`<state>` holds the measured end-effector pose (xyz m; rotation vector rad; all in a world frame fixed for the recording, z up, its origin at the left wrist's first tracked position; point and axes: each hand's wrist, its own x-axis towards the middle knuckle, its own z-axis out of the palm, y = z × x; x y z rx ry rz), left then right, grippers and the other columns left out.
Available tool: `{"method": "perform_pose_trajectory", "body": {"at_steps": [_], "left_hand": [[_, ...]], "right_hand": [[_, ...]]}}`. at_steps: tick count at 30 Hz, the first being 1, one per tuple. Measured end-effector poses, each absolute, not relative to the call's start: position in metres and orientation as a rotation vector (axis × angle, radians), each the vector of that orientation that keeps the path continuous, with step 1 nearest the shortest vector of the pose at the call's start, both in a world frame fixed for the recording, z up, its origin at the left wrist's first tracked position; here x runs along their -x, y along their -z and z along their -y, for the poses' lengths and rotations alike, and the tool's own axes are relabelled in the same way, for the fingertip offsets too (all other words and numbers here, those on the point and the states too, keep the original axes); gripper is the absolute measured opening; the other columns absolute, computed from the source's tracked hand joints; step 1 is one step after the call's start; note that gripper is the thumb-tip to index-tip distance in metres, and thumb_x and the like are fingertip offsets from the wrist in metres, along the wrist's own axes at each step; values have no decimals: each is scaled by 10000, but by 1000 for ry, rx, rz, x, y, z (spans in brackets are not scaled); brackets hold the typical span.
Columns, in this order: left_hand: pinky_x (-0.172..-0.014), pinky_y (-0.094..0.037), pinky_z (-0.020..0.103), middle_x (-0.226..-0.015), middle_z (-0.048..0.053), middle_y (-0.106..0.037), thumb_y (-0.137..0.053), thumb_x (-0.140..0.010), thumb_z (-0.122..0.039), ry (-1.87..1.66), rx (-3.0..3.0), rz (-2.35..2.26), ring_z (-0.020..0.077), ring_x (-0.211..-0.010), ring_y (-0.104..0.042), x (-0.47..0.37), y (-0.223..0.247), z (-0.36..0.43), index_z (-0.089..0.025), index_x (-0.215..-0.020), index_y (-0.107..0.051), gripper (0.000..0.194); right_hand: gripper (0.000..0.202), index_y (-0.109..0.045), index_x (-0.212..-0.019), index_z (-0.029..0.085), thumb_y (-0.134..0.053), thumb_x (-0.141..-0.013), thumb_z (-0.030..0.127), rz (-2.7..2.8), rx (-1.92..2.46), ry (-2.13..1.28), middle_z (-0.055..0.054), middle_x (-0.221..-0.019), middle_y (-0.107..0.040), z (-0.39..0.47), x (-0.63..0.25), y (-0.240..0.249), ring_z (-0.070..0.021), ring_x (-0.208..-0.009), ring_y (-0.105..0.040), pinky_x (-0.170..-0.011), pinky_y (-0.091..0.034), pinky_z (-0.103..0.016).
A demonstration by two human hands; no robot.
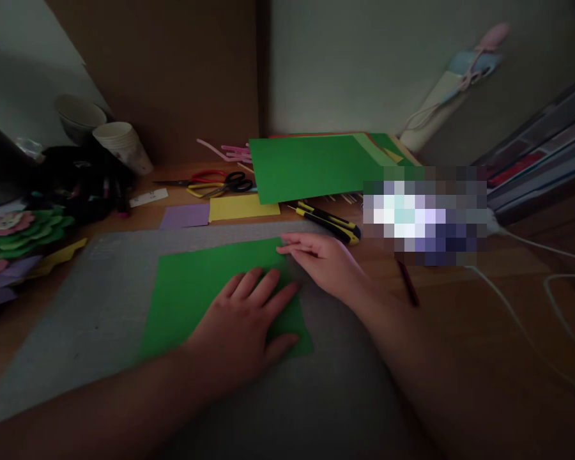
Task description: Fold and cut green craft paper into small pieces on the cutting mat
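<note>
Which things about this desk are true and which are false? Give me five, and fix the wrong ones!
1. The left hand rests on the green sheet in front. True.
2. That green sheet lies on a gray mat. True.
3. The right hand is far away from that green sheet. False: it is right by the sheet's far right corner.
4. Just behind the mat, a yellow paper sits to the right of a purple paper. True.
5. The stacked white cups are on the right side of the picture. False: they are on the left side.
</note>
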<state>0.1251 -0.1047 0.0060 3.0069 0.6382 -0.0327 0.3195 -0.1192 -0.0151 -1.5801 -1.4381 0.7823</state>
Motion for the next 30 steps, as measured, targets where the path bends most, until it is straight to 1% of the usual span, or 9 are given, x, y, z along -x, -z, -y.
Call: {"method": "perform_pose_trajectory", "body": {"at_steps": [3, 6, 9, 11, 15, 19, 23, 27, 30], "left_hand": [[-1109, -228, 508, -1531, 70, -250, -402, -882, -550, 85, -2974, -521, 276, -1386, -247, -127, -2, 98, -254, -1455, -235, 666], [-1138, -169, 484, -1547, 84, -187, -420, -875, -539, 133, -2958, -557, 261, -1400, -211, -128, -3, 99, -181, -1462, -210, 719], [-1119, -229, 466, -1520, 124, -263, -470, -848, -540, 150, -2944, -670, 290, -1356, -300, -130, -9, 104, -109, -1434, -274, 753], [-1058, -330, 452, -1454, 136, -383, -506, -841, -507, 150, -2930, -763, 300, -1277, -405, -132, -16, 104, -113, -1367, -386, 668], [-888, -447, 432, -1149, 136, -582, -597, -776, -507, 90, -2860, -969, 305, -1060, -541, -141, -26, 85, -130, -1095, -547, 496], [-718, -463, 341, -963, 83, -625, -621, -738, -520, 126, -2721, -1038, 250, -888, -589, -153, -29, 59, -163, -976, -553, 434], [-599, -413, 289, -866, 56, -636, -546, -801, -504, 195, -2696, -1042, 205, -763, -589, -159, -31, 49, -179, -863, -591, 334], [-575, -391, 288, -811, 55, -603, -382, -896, -478, 218, -2722, -1079, 188, -710, -570, -160, -33, 53, -177, -790, -586, 379], [-573, -396, 295, -876, 71, -584, -408, -878, -473, 232, -2739, -1102, 198, -727, -573, -161, -33, 54, -170, -789, -590, 365]], "right_hand": [[320, -602, -1163, 201, -473, -874, 152, 1433, 1568, -796, -33, -1044, -716, 119, -319, 14, -154, -990, -661, -911, -516, -332], [330, -596, -1171, 185, -464, -873, 135, 1433, 1566, -807, -39, -1046, -715, 120, -318, 13, -146, -990, -661, -906, -519, -320], [325, -607, -1157, 167, -471, -865, 123, 1441, 1577, -790, -50, -1049, -714, 120, -318, 12, -149, -989, -661, -901, -522, -321], [305, -630, -1124, 175, -487, -859, 125, 1442, 1580, -786, -50, -1051, -713, 120, -318, 12, -157, -995, -660, -905, -522, -330], [326, -629, -1131, 190, -492, -850, 98, 1430, 1556, -804, -45, -1038, -717, 119, -320, 15, -154, -1002, -659, -920, -517, -331], [344, -628, -1136, 229, -504, -847, 90, 1427, 1540, -819, -29, -1051, -714, 118, -321, 16, -165, -1006, -658, -925, -514, -372], [335, -633, -1132, 225, -516, -845, 98, 1425, 1544, -825, -32, -1033, -720, 119, -321, 15, -170, -993, -664, -915, -516, -377], [343, -641, -1118, 228, -509, -838, 81, 1418, 1552, -810, -31, -1062, -711, 119, -320, 14, -169, -995, -663, -913, -517, -368], [334, -644, -1108, 211, -504, -837, 75, 1415, 1557, -810, -42, -1074, -706, 119, -320, 14, -170, -1002, -661, -914, -517, -366]]}}
